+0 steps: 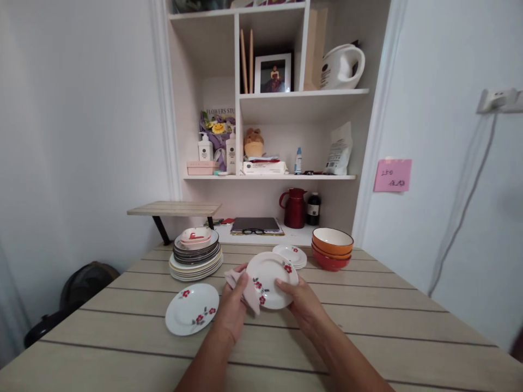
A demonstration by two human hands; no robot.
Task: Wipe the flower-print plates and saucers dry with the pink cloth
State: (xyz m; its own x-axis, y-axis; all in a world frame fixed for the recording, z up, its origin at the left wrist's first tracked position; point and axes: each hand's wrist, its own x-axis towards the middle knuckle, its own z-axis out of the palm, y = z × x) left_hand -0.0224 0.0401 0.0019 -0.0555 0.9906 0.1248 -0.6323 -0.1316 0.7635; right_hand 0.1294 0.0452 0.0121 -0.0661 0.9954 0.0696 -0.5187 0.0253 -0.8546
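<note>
From here, I see a flowered plate [269,272] between the hands: left hand [236,296] pinching one edge with pale cloth [252,298], right hand [303,301] clasping the opposite rim.

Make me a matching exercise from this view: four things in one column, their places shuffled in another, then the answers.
Things:
1. Pale cloth
2. Red jug
3. Pink note
4. Bowls

Places:
A. On the wall
B. Stacked on the table
C. In the left hand
D. Beside a dark bottle

Pairs: 1-C, 2-D, 3-A, 4-B
</note>
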